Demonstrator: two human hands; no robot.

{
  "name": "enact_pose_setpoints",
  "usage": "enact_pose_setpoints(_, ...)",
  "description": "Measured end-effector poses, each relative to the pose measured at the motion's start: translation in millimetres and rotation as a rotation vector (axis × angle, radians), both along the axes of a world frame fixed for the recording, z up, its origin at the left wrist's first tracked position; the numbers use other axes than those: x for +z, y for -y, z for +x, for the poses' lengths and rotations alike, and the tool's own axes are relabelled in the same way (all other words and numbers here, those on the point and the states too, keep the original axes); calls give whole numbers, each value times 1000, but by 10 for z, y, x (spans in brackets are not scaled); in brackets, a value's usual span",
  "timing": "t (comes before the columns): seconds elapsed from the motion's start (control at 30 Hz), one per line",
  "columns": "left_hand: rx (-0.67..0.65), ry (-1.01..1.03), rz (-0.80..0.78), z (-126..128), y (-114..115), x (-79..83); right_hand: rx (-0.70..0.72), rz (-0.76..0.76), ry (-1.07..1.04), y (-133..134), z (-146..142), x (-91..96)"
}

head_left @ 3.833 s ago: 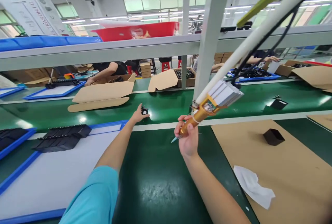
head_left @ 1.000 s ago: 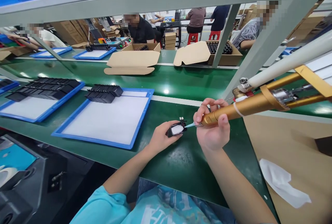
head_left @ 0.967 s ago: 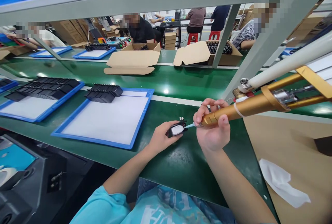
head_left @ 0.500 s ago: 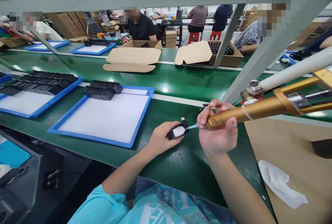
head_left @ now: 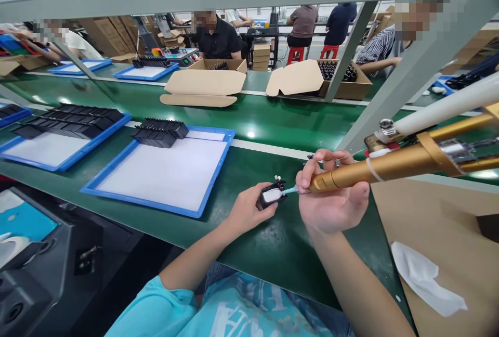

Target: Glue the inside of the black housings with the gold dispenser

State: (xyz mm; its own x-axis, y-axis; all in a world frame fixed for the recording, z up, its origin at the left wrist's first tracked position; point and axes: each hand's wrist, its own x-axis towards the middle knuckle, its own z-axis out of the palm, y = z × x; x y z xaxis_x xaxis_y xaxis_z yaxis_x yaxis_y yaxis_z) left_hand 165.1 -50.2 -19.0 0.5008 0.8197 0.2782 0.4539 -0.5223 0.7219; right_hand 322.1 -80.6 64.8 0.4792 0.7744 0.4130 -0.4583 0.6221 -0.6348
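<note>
My left hand (head_left: 248, 207) grips a small black plastic housing (head_left: 266, 204) with a white pad-like face (head_left: 272, 195), held just above the green bench. Wrapped round the front of a gold-coloured dispensing gun (head_left: 362, 175) is my right hand (head_left: 331, 199), fingers above the barrel and palm below. The gun's pale blue nozzle (head_left: 290, 190) meets the housing's right edge; whether anything flows out is too small to tell. A small dark part (head_left: 310, 157) shows behind my right fingers, mostly hidden.
A blue-rimmed tray (head_left: 136, 201) with black housings (head_left: 159, 131) lies to the left, another filled tray (head_left: 58, 165) beyond. White tissue (head_left: 423, 274) rests on cardboard at right. A grey frame post (head_left: 390, 103) slants behind the gun. Co-workers sit across the bench.
The whole view has shifted slightly, moving the bench and trays a little rightward. My left hand still holds the housing against the nozzle, and my right hand keeps its hold on the gun.
</note>
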Motion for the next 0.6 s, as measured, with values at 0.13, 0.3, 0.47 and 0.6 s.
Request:
enact_pose_setpoints(0.13,-22,0,-20,70,50,-21,16,-15,0,27,-37,-2)
enact_pose_setpoints(0.3,-51,63,22,148,115,14,46,5,-9,67,-88,2)
enact_pose_setpoints(0.47,-32,101,116,199,160,32,59,22,-1,109,-110,25)
enact_pose_setpoints(0.6,-27,108,156,196,156,18,54,19,10,119,-112,39)
